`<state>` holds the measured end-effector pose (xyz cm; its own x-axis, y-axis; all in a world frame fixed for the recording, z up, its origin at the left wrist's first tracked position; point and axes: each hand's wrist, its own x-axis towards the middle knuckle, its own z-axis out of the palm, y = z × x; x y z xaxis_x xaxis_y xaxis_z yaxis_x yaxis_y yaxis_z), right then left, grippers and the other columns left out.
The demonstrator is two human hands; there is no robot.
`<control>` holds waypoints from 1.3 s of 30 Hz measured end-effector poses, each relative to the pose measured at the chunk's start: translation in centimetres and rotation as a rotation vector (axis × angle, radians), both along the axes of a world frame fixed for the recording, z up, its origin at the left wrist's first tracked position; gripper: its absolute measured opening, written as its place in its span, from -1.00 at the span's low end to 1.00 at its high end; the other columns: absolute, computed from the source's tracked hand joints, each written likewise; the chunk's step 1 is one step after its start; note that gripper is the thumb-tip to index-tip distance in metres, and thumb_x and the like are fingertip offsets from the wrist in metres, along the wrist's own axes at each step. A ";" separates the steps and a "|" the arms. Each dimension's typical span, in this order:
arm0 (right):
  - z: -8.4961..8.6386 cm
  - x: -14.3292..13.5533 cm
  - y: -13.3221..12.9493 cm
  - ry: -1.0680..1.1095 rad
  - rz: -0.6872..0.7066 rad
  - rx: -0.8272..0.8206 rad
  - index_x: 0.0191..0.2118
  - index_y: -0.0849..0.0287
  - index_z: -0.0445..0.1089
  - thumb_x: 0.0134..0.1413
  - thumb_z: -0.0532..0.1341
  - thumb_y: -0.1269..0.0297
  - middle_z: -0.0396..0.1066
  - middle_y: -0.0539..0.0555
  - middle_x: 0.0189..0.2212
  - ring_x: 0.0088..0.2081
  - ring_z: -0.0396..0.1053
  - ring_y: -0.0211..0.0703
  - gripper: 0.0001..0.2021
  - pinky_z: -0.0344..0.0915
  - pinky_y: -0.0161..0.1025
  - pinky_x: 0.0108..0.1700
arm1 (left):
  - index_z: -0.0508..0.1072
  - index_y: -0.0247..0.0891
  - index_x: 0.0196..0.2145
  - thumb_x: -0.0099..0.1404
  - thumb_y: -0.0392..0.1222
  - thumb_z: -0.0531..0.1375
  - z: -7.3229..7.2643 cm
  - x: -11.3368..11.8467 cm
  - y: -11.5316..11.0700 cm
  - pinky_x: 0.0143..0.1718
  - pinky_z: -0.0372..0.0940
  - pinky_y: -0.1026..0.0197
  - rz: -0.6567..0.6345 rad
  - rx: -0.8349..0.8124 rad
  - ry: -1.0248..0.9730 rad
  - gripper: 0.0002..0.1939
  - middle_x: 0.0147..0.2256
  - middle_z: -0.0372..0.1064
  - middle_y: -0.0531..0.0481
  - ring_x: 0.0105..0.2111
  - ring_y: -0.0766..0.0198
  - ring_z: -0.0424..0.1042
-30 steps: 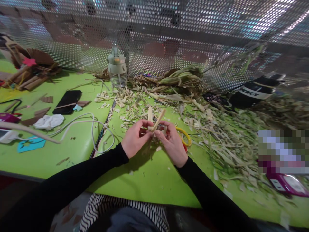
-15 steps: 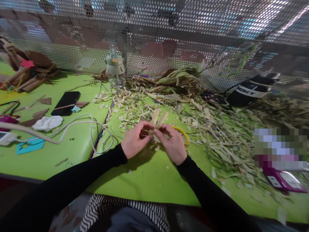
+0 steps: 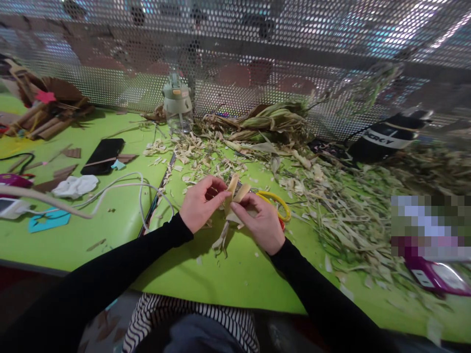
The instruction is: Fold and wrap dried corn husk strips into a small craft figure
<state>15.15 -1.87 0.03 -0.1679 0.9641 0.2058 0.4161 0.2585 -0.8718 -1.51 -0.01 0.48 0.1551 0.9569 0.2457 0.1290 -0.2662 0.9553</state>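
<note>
Between my hands is a small piece of folded corn husk point(image 3: 233, 185), pale tan, with two strips sticking up and a twisted tail hanging down. My left hand point(image 3: 204, 202) pinches it at one strip with thumb and forefinger. On the other side my right hand point(image 3: 260, 221) grips its base, thumb pressed on the front. Beside the right hand lie scissors with yellow handles point(image 3: 285, 208), partly covered by that hand; a bit of red shows there too. Husk scraps point(image 3: 198, 171) are scattered just beyond both hands.
A clear bottle point(image 3: 178, 105) stands by the perforated metal screen, near a bundle of dried husks point(image 3: 265, 120). Shredded husk point(image 3: 331, 211) spreads rightward toward a black bottle point(image 3: 386, 137). At left lie a black phone point(image 3: 105, 153), white cable point(image 3: 121, 184) and cardboard model point(image 3: 47, 110).
My left hand has shifted slightly left and up along the husk. The husk has turned, so its twisted tail now shows below my hands, and the strips sit lower.
</note>
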 end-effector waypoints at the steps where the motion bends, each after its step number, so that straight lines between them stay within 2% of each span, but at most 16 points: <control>1: 0.1 -0.1 0.0 0.041 0.001 -0.041 -0.37 0.18 0.39 0.04 0.23 0.14 0.41 0.04 -0.43 -0.44 0.34 -0.23 -0.81 0.35 -0.24 -0.40 | 0.33 -0.27 -0.36 0.20 -0.12 0.18 0.0 0.0 0.0 -0.49 0.21 0.36 0.005 0.019 0.018 -0.84 -0.45 0.32 0.08 -0.53 0.43 0.28; 8: 0.1 -0.4 0.0 0.177 -0.017 -0.178 -0.39 0.20 0.38 -0.04 0.28 0.10 0.38 0.03 -0.44 -0.43 0.33 -0.23 -0.75 0.33 -0.26 -0.39 | 0.33 -0.26 -0.37 0.23 -0.15 0.16 -0.1 -0.3 0.0 -0.49 0.21 0.35 0.002 0.142 0.120 -0.88 -0.44 0.34 0.06 -0.53 0.42 0.30; 12: -0.4 -0.5 0.2 0.380 0.054 -0.319 -0.31 0.18 0.37 -0.05 0.29 0.12 0.41 0.00 -0.42 -0.46 0.33 -0.28 -0.76 0.32 -0.31 -0.42 | 0.32 -0.26 -0.36 0.25 -0.16 0.13 -0.1 -0.2 -0.1 -0.41 0.23 0.32 -0.046 0.241 0.164 -0.88 -0.34 0.29 0.00 -0.46 0.40 0.28; 14: -0.7 -0.5 0.3 0.461 0.063 -0.358 -0.29 0.17 0.37 -0.03 0.28 0.13 0.41 -0.01 -0.41 -0.49 0.33 -0.31 -0.76 0.30 -0.34 -0.45 | 0.29 -0.26 -0.34 0.27 -0.16 0.11 -0.2 -0.1 -0.3 -0.40 0.22 0.31 -0.072 0.236 0.133 -0.88 -0.31 0.27 -0.02 -0.45 0.40 0.26; 18: -1.1 -0.3 0.6 0.524 0.027 -0.340 -0.28 0.16 0.37 0.02 0.25 0.16 0.41 -0.02 -0.40 -0.44 0.35 -0.33 -0.80 0.32 -0.36 -0.38 | 0.12 -0.22 -0.28 0.34 -0.13 0.02 -0.3 0.3 -0.7 -0.41 0.25 0.29 -0.172 0.020 -0.177 -0.87 -0.41 0.28 0.04 -0.46 0.39 0.31; 21: -1.1 0.0 0.7 0.435 -0.012 -0.264 -0.26 0.15 0.35 0.08 0.21 0.16 0.40 -0.02 -0.38 -0.43 0.34 -0.32 -0.81 0.33 -0.34 -0.36 | 0.04 -0.19 -0.30 0.33 -0.08 0.02 -0.1 0.5 -0.7 -0.46 0.26 0.30 -0.252 -0.216 -0.410 -0.81 -0.42 0.34 0.06 -0.48 0.39 0.34; 26: -0.7 0.1 0.7 0.267 -0.109 -0.004 -0.26 0.14 0.33 0.14 0.15 0.19 0.39 0.02 -0.33 -0.35 0.36 -0.24 -0.85 0.34 -0.27 -0.30 | 0.21 -0.27 -0.27 0.09 -0.19 0.30 0.0 0.7 -0.3 -0.46 0.24 0.36 -0.224 -0.513 -0.574 -0.66 -0.42 0.31 0.12 -0.53 0.49 0.32; 30: -0.4 0.0 0.6 0.139 -0.088 0.107 -0.33 0.15 0.37 0.16 0.13 0.21 0.39 0.04 -0.33 -0.32 0.36 -0.19 -0.85 0.33 -0.26 -0.29 | 0.30 -0.30 -0.20 0.00 -0.31 0.35 -0.5 1.0 -0.5 -0.32 0.31 0.28 -0.228 -0.588 -0.590 -0.59 -0.31 0.33 0.05 -0.44 0.45 0.38; 35: -0.3 -0.1 0.3 0.096 -0.098 0.211 -0.31 0.15 0.38 0.17 0.13 0.26 0.38 0.06 -0.28 -0.27 0.37 -0.18 -0.88 0.34 -0.24 -0.25 | 0.31 -0.35 -0.27 0.09 -0.31 0.29 -1.0 1.2 -0.7 -0.46 0.27 0.33 -0.268 -0.646 -0.424 -0.74 -0.38 0.35 0.02 -0.49 0.44 0.38; 39: 0.0 -0.1 0.3 0.096 -0.125 0.221 -0.30 0.15 0.35 0.14 0.15 0.27 0.35 0.03 -0.34 -0.35 0.33 -0.23 -0.90 0.31 -0.29 -0.32 | 0.24 -0.31 -0.18 0.08 -0.33 0.28 -1.0 1.3 -0.6 -0.50 0.26 0.37 -0.310 -0.587 -0.502 -0.64 -0.45 0.38 0.07 -0.52 0.42 0.40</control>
